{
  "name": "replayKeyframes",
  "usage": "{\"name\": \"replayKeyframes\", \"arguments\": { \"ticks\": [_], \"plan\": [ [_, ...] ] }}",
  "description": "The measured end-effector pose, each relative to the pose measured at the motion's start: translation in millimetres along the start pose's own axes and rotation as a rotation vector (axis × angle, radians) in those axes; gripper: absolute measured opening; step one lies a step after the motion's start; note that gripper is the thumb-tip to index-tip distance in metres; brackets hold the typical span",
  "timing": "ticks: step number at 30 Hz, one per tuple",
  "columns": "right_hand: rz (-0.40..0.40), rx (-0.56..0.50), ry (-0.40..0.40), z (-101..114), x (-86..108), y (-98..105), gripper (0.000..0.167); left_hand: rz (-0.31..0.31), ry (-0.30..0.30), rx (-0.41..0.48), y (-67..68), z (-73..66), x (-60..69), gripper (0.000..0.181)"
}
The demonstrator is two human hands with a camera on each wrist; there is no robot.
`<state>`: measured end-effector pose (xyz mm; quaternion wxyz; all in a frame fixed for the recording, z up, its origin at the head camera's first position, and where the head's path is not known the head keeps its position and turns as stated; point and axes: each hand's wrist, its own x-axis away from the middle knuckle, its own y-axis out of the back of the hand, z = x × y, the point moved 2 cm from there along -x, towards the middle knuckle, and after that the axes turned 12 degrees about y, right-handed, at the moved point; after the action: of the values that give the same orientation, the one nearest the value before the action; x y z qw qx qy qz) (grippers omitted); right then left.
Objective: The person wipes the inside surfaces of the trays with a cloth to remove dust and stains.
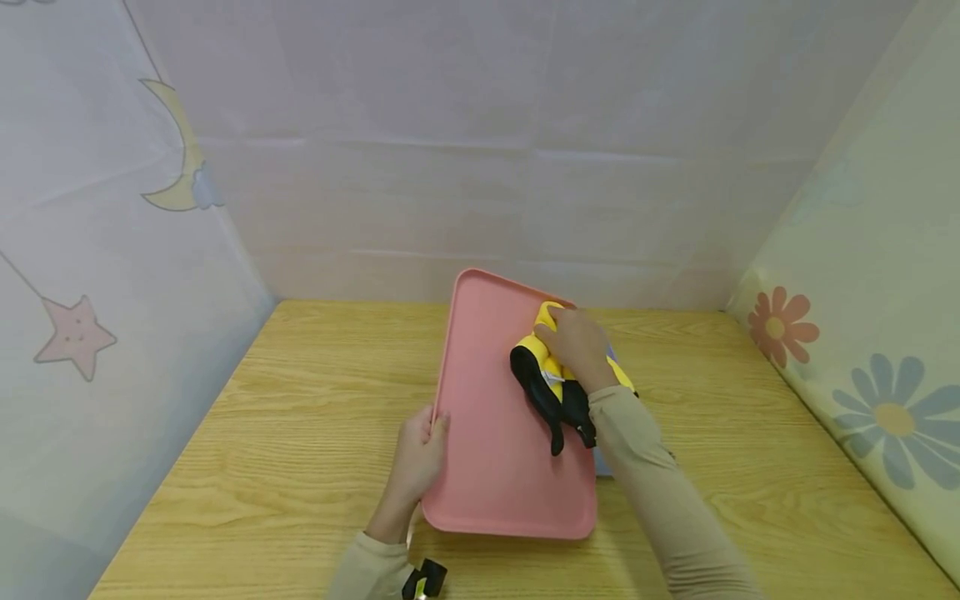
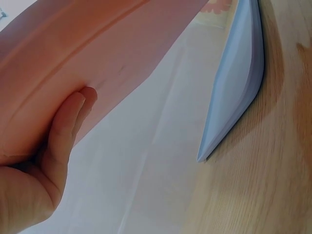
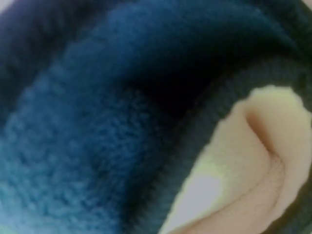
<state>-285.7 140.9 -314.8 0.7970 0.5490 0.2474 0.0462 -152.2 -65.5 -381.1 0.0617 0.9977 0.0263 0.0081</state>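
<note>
At eight o'clock on a tilted, round-cornered pink tray (image 1: 487, 467), the left hand (image 1: 420, 454) pinches the smooth, raised rim (image 1: 448, 350). Toward one o'clock, over the tray, the right hand (image 1: 579, 346) grips a plush yellow-and-black toy (image 1: 537, 383); whether toy and tray touch, I cannot tell. At four o'clock, a light blue tray (image 1: 603, 464) rests on the grained wooden table (image 1: 300, 433).

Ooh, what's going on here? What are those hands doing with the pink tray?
A person holds the pink tray tilted, up off the wooden table, with their left hand on its edge. Their right hand grips a yellow and black thing over the tray; I can't tell exactly what it is. A blue tray lies on the table, mostly hidden by the pink one when seen from the head camera.
</note>
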Motion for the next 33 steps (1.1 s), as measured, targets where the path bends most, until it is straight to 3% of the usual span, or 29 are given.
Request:
{"name": "replayKeyframes", "arguments": {
  "ticks": [11, 16, 21, 25, 29, 33],
  "plan": [
    [-0.026, -0.001, 0.098, 29, -2.1, -1, 0.019, 0.022, 0.012, -0.014, -8.0, -0.8, 3.6, 0.021],
    [-0.016, 0.003, 0.101, 44, -2.9, 2, 0.016, -0.004, -0.027, -0.061, -10.8, -0.9, 2.2, 0.017],
    [-0.012, 0.019, 0.122, 56, -3.4, 3, 0.023, -0.025, -0.055, -0.106, -12.8, -3.8, 1.9, 0.016],
    [-0.019, 0.019, 0.141, 65, -3.0, 4, 0.029, -0.011, -0.064, -0.106, -15.0, -4.8, 1.1, 0.016],
    [0.023, 0.043, 0.136, 73, -2.8, 4, 0.040, 0.013, -0.064, -0.115, -16.2, -4.9, -0.3, 0.017],
    [0.045, 0.054, 0.137, 79, -2.8, 5, 0.040, 0.027, -0.056, -0.130, -15.5, -6.4, -0.8, 0.018]
  ]
}}
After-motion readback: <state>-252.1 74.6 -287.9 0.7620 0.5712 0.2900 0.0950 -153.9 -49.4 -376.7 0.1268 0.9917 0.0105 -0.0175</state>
